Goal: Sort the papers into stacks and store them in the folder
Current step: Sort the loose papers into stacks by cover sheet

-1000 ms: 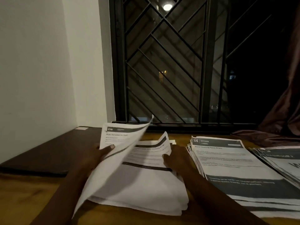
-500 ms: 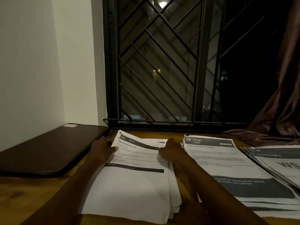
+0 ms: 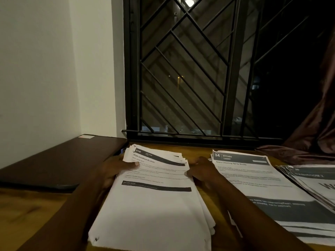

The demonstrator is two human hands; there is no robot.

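Stack (image 3: 154, 205) laid mid-table (image 3: 27, 214), left edge gripped by left hand (image 3: 116, 169), thumb on top, right edge clasped by right hand (image 3: 201, 171), fingers curled, folder (image 3: 54, 165) just left, kitchen stack (image 3: 253, 178) right.

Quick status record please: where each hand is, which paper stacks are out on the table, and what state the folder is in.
left hand: pinches far-left corner of the baseboards stack, thumb on top
right hand: at that stack's right edge; grip unclear
baseboards stack: top sheet reads "Wipe baseboards clean"; edges uneven
kitchen stack: just right of it; top sheet "34 KITCHEN"
washroom stack: far right, fanned, partly out of frame
folder: dark, closed, flat, left of the stacks
table: wooden
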